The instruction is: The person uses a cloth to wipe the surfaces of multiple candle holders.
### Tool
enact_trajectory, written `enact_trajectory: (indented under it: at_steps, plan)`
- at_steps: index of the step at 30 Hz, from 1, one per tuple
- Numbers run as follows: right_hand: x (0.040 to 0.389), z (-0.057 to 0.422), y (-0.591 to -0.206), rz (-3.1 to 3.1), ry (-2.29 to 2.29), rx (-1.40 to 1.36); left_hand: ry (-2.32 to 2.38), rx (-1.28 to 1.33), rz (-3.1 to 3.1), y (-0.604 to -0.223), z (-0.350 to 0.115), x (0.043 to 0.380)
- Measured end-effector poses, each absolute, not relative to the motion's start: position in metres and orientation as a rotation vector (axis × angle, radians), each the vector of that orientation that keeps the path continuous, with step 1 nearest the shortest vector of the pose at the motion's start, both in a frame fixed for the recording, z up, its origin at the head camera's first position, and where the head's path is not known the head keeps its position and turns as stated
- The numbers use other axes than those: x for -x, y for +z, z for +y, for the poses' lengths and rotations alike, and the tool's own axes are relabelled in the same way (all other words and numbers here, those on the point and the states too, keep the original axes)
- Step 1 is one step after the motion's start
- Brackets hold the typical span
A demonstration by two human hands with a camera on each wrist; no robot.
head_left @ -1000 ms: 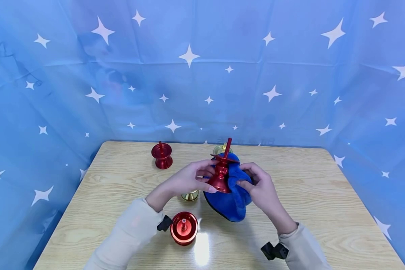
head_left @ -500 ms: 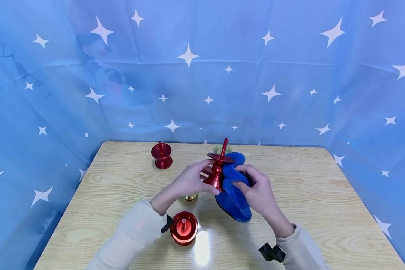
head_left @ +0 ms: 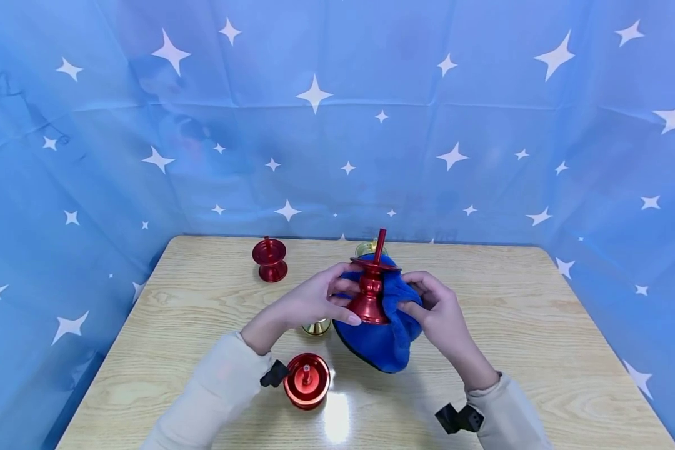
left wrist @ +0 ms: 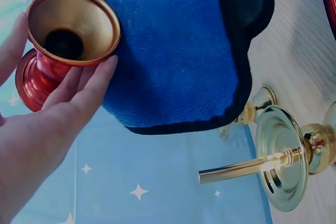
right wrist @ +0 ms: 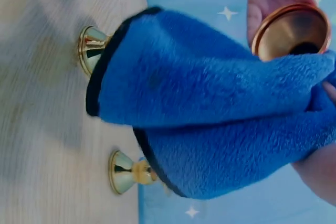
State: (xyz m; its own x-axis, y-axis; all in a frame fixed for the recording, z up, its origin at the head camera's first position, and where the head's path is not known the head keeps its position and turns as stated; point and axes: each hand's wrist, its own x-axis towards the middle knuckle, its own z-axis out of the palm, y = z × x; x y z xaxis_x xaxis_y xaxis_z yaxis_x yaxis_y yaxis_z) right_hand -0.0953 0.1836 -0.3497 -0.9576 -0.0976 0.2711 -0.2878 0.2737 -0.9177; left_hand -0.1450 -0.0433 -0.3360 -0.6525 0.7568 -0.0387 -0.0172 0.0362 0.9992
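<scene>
In the head view my left hand (head_left: pixel 309 300) grips a shiny red candlestick (head_left: pixel 370 294) by its body and flared base, raised above the table. Its spike points up, leaning slightly right. Seen from the left wrist, the hollow base (left wrist: pixel 73 19) shows a gold-coloured inside with a dark centre. My right hand (head_left: pixel 441 315) pinches a plush blue cloth (head_left: pixel 390 340) with black edging, bunched against the candlestick's right side. The cloth drapes down behind and below the candlestick. In the right wrist view, the cloth's folds (right wrist: pixel 210 87) hide most of my right hand.
Another red candlestick (head_left: pixel 270 259) stands at the back left of the wooden table (head_left: pixel 540 350), and a third (head_left: pixel 307 381) near the front, beside my left wrist. One gold candlestick (head_left: pixel 316 327) is partly hidden under my left forearm; another (head_left: pixel 365 250) stands behind the cloth. A star-printed blue curtain surrounds the table.
The candlestick and cloth shifted left then back right. Half a second ago the cloth hung farther right, folded narrower; now it spreads out behind the candlestick. Both hands kept their hold.
</scene>
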Motion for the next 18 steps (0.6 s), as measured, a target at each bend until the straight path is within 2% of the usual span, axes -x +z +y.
enact_trajectory:
  at_steps: [12, 18]
  plan:
    - [0.09, 0.174, -0.344, -2.464, 1.506, -0.358, 1.623, -0.706, 2.058, -0.342, -0.035, 0.144]
    - [0.09, 0.177, -0.341, -2.43, 1.49, -0.398, 1.7, -0.661, 1.976, -0.34, -0.038, 0.147]
